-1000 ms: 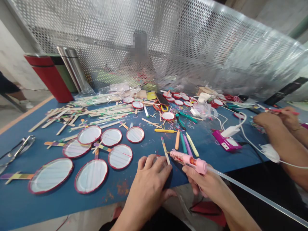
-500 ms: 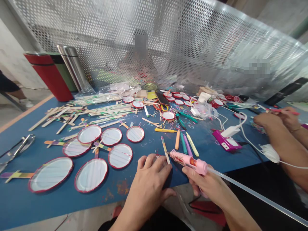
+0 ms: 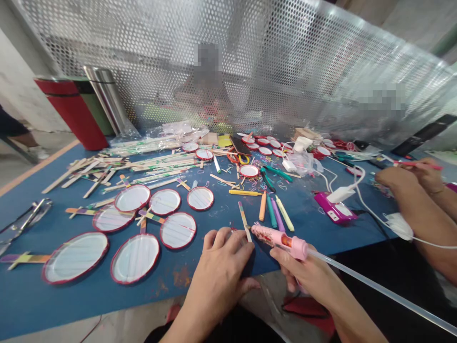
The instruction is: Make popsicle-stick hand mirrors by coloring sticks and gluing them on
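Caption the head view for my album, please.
Right hand holds a pink glue gun near a multicolored craft stick beside the left hand; red-rimmed discs lie on the blue table.

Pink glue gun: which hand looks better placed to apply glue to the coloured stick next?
Probably the right hand: it grips the pink glue gun, nozzle at the coloured stick. The left hand is at the stick's near end.

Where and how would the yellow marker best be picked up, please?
I'd pinch the yellow marker mid-barrel, from above, across its near and far sides. It lies flat and nearly crosswise, so its long sides seem easiest to span. Its right end is close to the orange marker, and the coloured stick ends just short of its near side.
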A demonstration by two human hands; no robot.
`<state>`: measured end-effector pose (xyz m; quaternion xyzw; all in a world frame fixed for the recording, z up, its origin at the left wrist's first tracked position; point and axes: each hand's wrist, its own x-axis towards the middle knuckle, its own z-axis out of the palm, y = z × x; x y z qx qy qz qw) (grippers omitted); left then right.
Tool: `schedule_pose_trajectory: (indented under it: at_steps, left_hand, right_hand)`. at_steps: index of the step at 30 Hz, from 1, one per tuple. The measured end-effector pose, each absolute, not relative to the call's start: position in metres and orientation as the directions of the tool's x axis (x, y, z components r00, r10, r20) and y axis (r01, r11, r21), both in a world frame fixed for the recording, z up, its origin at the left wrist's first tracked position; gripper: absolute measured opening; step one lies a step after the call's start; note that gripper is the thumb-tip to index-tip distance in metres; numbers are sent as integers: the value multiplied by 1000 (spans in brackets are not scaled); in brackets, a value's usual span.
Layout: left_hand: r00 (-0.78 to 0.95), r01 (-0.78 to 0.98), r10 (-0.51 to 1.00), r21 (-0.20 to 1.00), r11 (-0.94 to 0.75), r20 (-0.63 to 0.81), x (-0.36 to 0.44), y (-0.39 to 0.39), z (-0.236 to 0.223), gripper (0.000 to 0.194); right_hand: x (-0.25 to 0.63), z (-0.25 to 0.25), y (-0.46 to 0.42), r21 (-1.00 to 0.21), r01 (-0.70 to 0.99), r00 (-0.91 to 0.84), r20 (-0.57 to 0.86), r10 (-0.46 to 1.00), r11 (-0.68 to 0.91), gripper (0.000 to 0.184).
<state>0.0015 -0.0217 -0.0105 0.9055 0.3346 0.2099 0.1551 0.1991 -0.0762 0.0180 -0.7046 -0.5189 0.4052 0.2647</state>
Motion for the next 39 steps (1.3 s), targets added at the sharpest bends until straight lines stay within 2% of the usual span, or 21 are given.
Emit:
schedule_pose_trajectory:
  at_steps: [23, 33, 39]
  left_hand:
    - [693, 538, 664, 412, -736, 281, 1, -21, -12, 59]
    - [696, 535, 661, 410, -738, 282, 2, -21, -12, 60]
    - [691, 531, 661, 414, -739, 292, 0, -22, -13, 57]
  right_hand:
    - [202, 16, -84, -792, 492, 156, -328, 932, -361, 58]
    - [203, 7, -89, -808, 465, 176, -318, 932, -363, 40]
    - [203, 3, -92, -803, 463, 190, -323, 927, -375, 42]
